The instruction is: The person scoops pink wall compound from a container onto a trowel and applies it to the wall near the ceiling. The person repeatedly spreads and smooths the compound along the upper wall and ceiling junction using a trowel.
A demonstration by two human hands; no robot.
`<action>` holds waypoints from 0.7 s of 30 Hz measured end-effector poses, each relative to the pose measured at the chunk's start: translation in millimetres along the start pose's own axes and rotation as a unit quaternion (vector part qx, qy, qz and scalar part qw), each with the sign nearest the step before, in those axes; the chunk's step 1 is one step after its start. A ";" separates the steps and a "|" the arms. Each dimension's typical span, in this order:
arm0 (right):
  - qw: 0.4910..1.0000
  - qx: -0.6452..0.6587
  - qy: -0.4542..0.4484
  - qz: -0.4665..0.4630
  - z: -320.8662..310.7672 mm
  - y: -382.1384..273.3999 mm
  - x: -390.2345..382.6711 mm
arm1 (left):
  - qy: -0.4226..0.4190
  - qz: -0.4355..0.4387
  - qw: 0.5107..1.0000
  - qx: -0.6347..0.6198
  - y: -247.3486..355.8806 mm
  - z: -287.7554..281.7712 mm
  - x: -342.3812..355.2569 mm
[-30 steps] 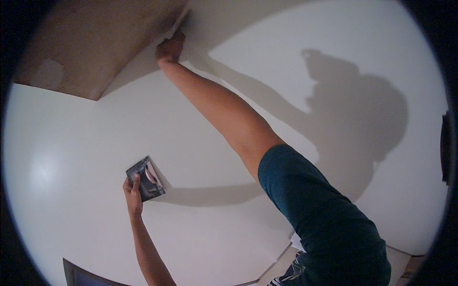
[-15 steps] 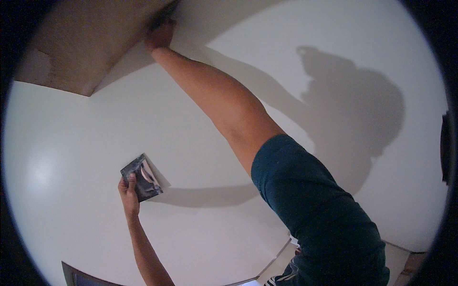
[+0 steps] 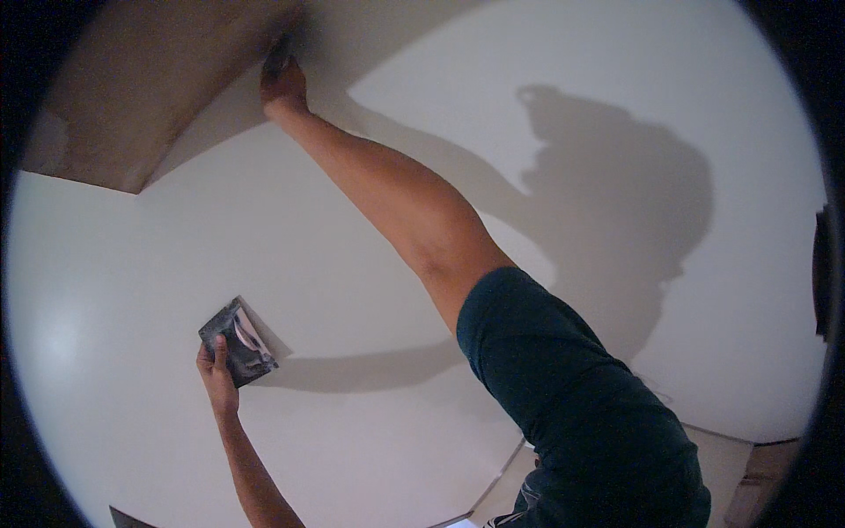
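My right hand is stretched far up to where the white wall meets the brown ceiling. Its fingers are closed on a small putty knife, which is dim in shadow and pressed against that joint. My left hand is lower, in front of the wall, and grips a dark square metal plate by its lower edge. The plate is tilted and carries a smear of pale paste. My dark teal sleeve fills the lower right.
My shadow falls large on the wall at right. A strip of pale floor shows at the bottom right, and a dark object sits at the right rim. A wall corner runs down at left.
My right hand has slid left along the wall-ceiling joint into deeper shadow, and the knife's light blade no longer shows. The left hand with the plate has stayed almost in place.
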State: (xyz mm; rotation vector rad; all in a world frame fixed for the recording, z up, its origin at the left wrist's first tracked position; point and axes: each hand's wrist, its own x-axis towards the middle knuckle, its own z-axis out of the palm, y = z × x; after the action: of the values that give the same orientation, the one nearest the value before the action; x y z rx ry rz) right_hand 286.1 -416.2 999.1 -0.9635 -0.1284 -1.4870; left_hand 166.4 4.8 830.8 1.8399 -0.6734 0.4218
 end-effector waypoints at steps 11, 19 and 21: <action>0.928 0.047 -0.247 0.275 -266.5 -18.0 -261.4 | -0.001 0.038 0.999 0.015 -0.3 5.9 -5.1; 0.813 -0.211 -0.202 0.504 -582.8 -110.8 -496.0 | 0.059 -0.026 0.991 -0.116 -50.9 25.8 -26.0; 0.823 -0.226 -0.136 0.503 -652.1 -97.6 -506.4 | 0.011 -0.069 0.978 -0.199 -50.8 100.3 -76.4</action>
State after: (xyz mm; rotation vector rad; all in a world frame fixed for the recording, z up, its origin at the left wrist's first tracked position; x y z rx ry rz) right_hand -184.8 -399.6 314.1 -1.3263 0.4969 -0.3791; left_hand 136.0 -56.8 713.5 1.4875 -0.5639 0.1974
